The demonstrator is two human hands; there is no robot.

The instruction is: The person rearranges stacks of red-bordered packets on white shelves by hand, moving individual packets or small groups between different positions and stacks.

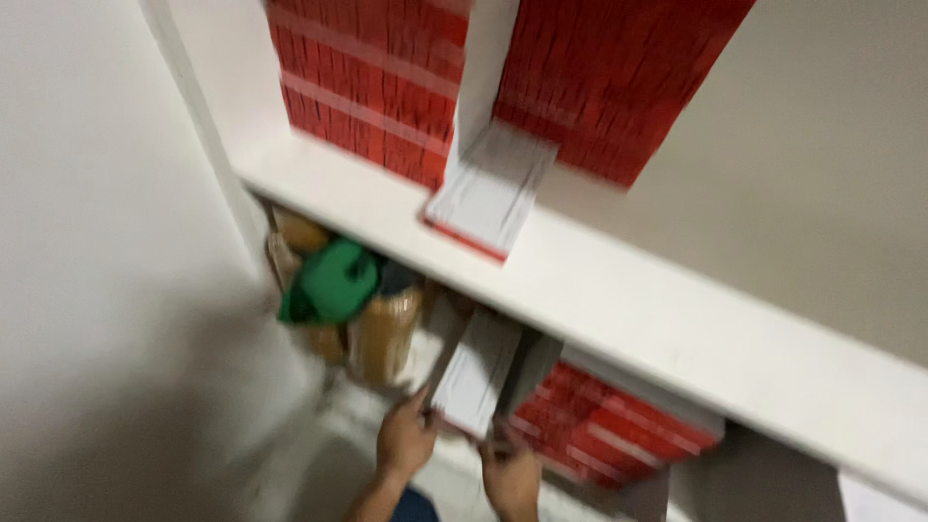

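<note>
Both hands, the left hand (404,440) and right hand (510,476), grip the flat white-edged red book (476,372) under the long white shelf (619,300), and should hold it level and move slowly.

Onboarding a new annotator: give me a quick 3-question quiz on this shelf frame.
1. True or false: both hands are on the white-edged stack of booklets under the white shelf board.
2. What colour is the cap on the jars to the left of the hands? A blue, B green, C yellow.
3. What colour are the stacked packs on the upper shelf?

Key: 1 true; 2 B; 3 red.
</note>
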